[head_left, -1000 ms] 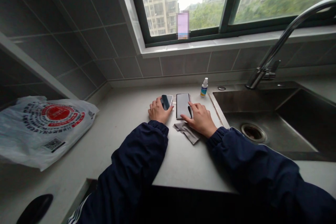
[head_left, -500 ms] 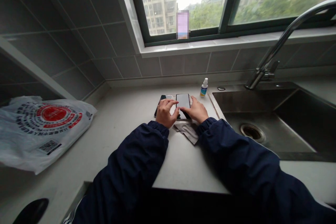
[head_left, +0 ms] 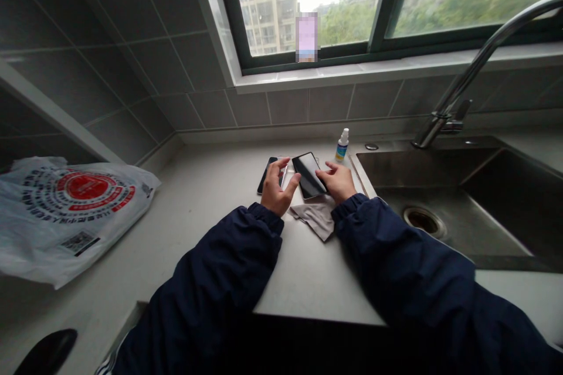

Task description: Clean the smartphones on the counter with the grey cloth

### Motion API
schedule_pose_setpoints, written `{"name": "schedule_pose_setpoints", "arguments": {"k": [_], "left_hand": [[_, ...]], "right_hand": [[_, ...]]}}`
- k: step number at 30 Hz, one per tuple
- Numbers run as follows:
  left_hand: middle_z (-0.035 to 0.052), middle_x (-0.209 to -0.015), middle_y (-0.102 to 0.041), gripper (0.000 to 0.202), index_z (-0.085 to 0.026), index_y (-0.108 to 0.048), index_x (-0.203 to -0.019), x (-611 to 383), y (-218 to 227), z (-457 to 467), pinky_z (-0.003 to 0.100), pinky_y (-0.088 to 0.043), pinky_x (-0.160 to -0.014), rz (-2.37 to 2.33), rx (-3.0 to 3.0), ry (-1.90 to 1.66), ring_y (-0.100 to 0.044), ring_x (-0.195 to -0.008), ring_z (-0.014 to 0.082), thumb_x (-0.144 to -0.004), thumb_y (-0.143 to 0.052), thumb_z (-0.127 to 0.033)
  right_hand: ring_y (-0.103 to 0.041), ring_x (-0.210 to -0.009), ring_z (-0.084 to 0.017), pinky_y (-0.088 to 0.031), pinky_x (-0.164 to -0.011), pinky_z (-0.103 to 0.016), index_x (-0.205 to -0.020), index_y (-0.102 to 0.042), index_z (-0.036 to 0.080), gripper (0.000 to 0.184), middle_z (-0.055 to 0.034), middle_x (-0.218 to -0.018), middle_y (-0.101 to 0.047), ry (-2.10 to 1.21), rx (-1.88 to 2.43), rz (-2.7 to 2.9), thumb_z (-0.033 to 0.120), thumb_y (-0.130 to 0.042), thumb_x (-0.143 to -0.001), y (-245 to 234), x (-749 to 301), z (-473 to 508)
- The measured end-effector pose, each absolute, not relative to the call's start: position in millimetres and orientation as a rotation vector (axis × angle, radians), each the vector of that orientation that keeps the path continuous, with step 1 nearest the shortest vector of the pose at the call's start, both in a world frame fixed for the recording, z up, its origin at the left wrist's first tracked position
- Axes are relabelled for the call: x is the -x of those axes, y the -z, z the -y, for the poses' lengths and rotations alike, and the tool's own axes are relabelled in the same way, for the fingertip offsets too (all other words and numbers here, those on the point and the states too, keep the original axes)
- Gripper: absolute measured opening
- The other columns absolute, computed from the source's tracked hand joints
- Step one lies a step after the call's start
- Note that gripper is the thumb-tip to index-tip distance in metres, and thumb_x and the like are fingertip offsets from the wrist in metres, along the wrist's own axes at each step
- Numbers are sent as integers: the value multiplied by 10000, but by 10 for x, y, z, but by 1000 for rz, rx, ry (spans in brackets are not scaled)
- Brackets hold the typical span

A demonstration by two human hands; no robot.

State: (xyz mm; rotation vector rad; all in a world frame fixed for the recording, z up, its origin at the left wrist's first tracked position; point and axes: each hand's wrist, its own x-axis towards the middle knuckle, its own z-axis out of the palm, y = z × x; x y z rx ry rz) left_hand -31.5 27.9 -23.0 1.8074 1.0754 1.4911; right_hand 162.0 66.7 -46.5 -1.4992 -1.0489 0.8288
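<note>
A smartphone (head_left: 309,173) with a dark, reflective screen sits turned at an angle in front of me. My right hand (head_left: 339,181) grips its right edge, the thumb over the screen side. On the other side, my left hand (head_left: 275,192) is open, thumb and fingers apart, close to the phone's left edge. Partly behind that hand lies a second phone-like dark slab (head_left: 265,172) on the counter. A crumpled grey cloth (head_left: 317,220) lies just below the smartphone. Beyond my right hand stands a small white-capped bottle (head_left: 342,146) with a blue and yellow label.
To the right is a steel sink (head_left: 475,228) with a chrome faucet (head_left: 466,79). A white plastic bag (head_left: 48,246) with red and black print rests at the left of the pale counter (head_left: 197,176). A dark rounded object (head_left: 48,354) shows at bottom left.
The smartphone has turned from straight to slanted, its top edge leaning left. My left fingers have come off it and spread. My right hand has shifted slightly right.
</note>
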Motion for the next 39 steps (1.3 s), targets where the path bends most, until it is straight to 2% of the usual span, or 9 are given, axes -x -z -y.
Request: {"name": "schedule_pose_setpoints", "arguments": {"k": [5, 7, 9, 12, 17, 22, 27, 31, 39], "left_hand": [[142, -1735, -243, 985, -306, -299, -1598, 252, 182, -269, 448, -340, -1248, -838, -1226, -1474, -331, -1578, 311, -795, -866, -381], [133, -1703, -340, 872, -291, -312, -1608, 214, 114, -229, 426, -387, -1227, -772, -971, -1357, -402, -1544, 294, -880, -780, -401], [169, -1563, -539, 636, -215, -407, -1578, 175, 45, -184, 484, -459, -1176, -666, -765, -1089, -534, -1445, 317, -1026, -516, -512], [210, -1415, -658, 718, -122, -491, -1540, 127, -25, -141, 540, -501, -1127, -504, -628, -1008, -637, -1325, 346, -1073, -217, -593], [204, -1334, -712, 707, -97, -472, -1559, 113, -70, -130, 557, -495, -1127, -541, -478, -1091, -690, -1242, 338, -1080, -212, -548], [230, -1309, -717, 695, -57, -460, -1560, 118, -91, -119, 581, -495, -1113, -627, -416, -1007, -705, -1210, 354, -1080, -222, -499], [221, -1352, -695, 710, -155, -445, -1586, 157, -20, -145, 647, -513, -1040, -545, -473, -943, -723, -1163, 379, -1061, -201, -567], [254, -1364, -673, 839, -175, -416, -1602, 218, 38, -177, 683, -540, -929, -584, -523, -912, -744, -1067, 415, -1003, -195, -720], [242, -1232, -737, 911, -105, -486, -1538, 268, 20, -183, 546, -609, -702, -565, -560, -823, -761, -760, 344, -989, -133, -740]], "right_hand": [[-779, -794, -209, -655, -753, -329, -1280, -694, 125, 449, -76, -899, -792, -1056, 1305, 907, 221, -792, -852, 422, -1551, -563], [-772, -775, -192, -654, -716, -313, -1267, -699, 153, 422, -75, -945, -802, -1138, 1239, 896, 237, -797, -866, 363, -1511, -492], [-759, -721, -179, -642, -657, -298, -1224, -719, 179, 396, -66, -943, -804, -1219, 1197, 906, 262, -825, -852, 308, -1475, -427], [-728, -641, -156, -597, -575, -258, -1099, -751, 193, 375, -53, -884, -794, -1310, 1177, 947, 292, -906, -772, 253, -1444, -356], [-702, -623, -136, -579, -558, -241, -993, -746, 205, 415, -24, -847, -775, -1313, 1184, 1083, 375, -959, -680, 197, -1445, -304], [-684, -600, -168, -576, -546, -277, -863, -749, 179, 346, -38, -734, -741, -1094, 1273, 1251, 510, -826, -800, 178, -1493, -324], [-716, -885, -273, -594, -859, -406, -777, -733, 202, 299, -81, -807, -722, -609, 1448, 1284, 469, -667, -895, 233, -1679, -427], [-575, -1308, -331, -432, -1167, -485, -994, -785, 176, 241, -178, -1312, -622, -312, 1498, 1273, 323, -634, -876, 289, -1809, -571], [-324, -1570, -354, -318, -1262, -523, -1291, -756, 155, 422, -173, -1706, -282, -9, 1517, 1409, 254, -628, -902, 408, -1908, -841]]}}
